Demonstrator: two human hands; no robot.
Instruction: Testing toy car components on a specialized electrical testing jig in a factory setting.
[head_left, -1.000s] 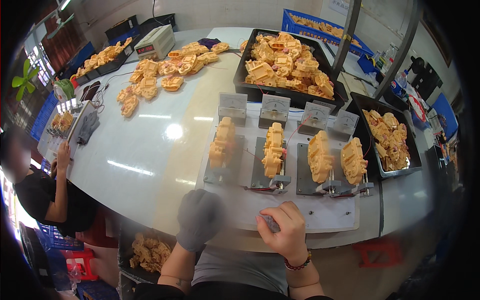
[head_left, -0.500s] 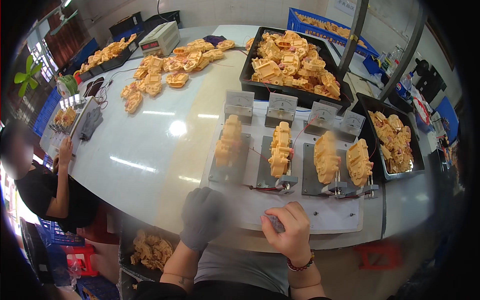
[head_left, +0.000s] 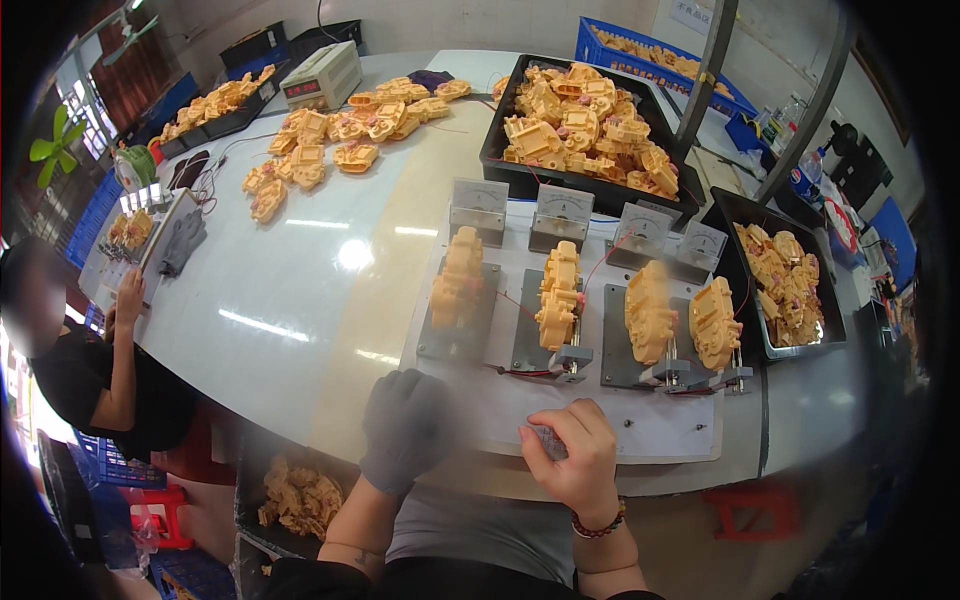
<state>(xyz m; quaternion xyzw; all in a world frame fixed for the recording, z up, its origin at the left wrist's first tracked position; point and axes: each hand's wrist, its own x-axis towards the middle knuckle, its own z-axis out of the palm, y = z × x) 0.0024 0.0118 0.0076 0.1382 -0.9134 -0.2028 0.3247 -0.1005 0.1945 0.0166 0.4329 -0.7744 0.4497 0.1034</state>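
Since the earlier frame both hands have barely shifted. The gloved left hand rests curled on the desk; the right hand pinches a small grey part. Best keep it steady, below the yellow housings.

Surface: a pale, glossy curved table.
Near edge: a white board bearing four grey fixtures with yellow plastic housings.
Far side: loose yellow housings, a beige meter box, a black tray heaped with housings.
Right: a second black tray.
Left: a grey glove.
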